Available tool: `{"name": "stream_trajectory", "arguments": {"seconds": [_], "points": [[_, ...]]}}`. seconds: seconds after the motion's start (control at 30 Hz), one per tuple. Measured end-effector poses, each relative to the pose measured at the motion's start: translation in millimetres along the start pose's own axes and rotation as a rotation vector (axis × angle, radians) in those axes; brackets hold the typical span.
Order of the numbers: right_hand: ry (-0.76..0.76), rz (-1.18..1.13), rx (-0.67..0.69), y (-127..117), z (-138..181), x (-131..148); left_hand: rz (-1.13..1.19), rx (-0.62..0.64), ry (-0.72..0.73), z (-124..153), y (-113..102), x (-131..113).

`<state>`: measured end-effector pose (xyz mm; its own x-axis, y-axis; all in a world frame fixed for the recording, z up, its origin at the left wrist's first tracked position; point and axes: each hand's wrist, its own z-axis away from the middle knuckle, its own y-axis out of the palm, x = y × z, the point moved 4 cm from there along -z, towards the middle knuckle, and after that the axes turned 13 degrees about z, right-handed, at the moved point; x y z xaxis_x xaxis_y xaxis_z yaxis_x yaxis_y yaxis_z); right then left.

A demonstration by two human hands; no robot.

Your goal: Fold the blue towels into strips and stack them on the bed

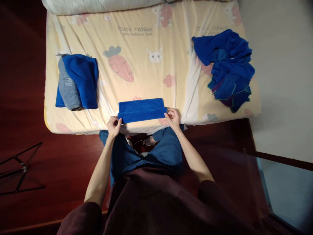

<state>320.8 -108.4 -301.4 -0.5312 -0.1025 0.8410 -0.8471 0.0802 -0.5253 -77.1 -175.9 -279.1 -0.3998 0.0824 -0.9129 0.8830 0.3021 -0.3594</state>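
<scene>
From my head, looking down, I have the folded blue cloth (141, 110) lying between my two hands, on the bed (144, 70) just inside its near edge and a little left of that edge's middle. My left hand (113, 126) pinches the cloth's near left corner, thumb on top and fingers curled in beside it. My right hand (173, 119) grips the other end of the near strip, thumb on the cloth and the rest of the fingers bent around its right end. That near strip lies over the part behind it, which reaches away from me toward the far edge, beyond both hands.

Toward the bed's left edge, well apart from my left hand, a grey cloth (65, 86) lies with a blue piece (85, 78) draped partly over it. Near the right edge sits a crumpled heap of blue cloths (232, 68), well apart from my right hand. A pale quilt (102, 5) lies along the far edge.
</scene>
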Motion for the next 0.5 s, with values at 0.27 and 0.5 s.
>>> {"name": "stream_trajectory", "arguments": {"seconds": [0.27, 0.5], "points": [[-0.163, 0.224, -0.094, -19, 4, 28, -0.005, -0.079, 0.102, 5, -13, -26], [-0.436, 0.356, 0.056, -30, 3, 68, -0.111, 0.212, 0.263, 0, -10, -60]]}}
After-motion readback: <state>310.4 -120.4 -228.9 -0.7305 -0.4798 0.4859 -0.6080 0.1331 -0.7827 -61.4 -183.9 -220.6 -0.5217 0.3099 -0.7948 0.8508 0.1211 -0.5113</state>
